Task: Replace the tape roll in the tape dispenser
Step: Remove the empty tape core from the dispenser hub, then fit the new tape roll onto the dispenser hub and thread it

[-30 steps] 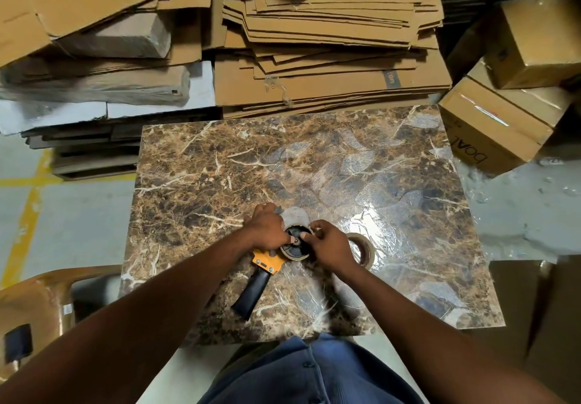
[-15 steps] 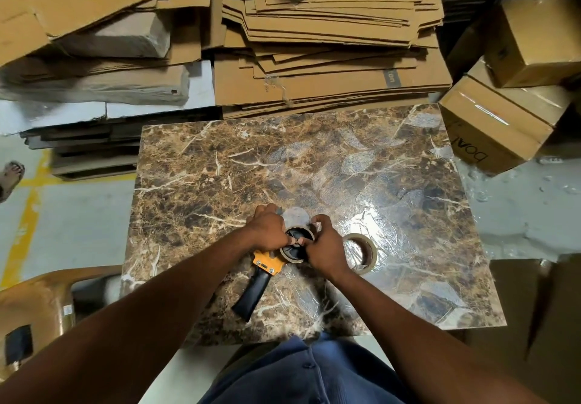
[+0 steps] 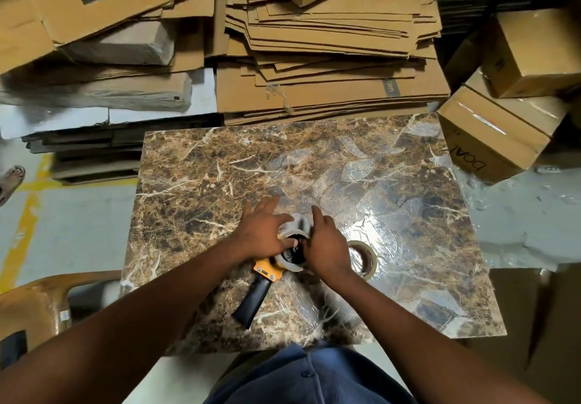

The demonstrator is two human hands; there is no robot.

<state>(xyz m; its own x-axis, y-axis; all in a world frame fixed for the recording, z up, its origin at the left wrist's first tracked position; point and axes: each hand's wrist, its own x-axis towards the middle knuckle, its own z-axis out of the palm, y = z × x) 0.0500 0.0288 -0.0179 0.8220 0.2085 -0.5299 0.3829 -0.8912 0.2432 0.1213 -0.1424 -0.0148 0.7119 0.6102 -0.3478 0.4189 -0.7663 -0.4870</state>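
Uncurled the left hand (image 3: pixel 262 234) fingers, now spread straight beyond the tape roll (image 3: pixel 290 234). Straightened the right hand (image 3: pixel 327 246) forefinger too, baring more of the roll on the tape dispenser (image 3: pixel 265 273).

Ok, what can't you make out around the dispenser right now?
Head view only:
Whether the roll sits fully on the dispenser: the left hand and right hand cover its middle.
The dispenser's blade end: under the same hands.
Whether the right hand grips the roll: its back hides the grip.
Part of the spare roll on the table: behind the right hand.
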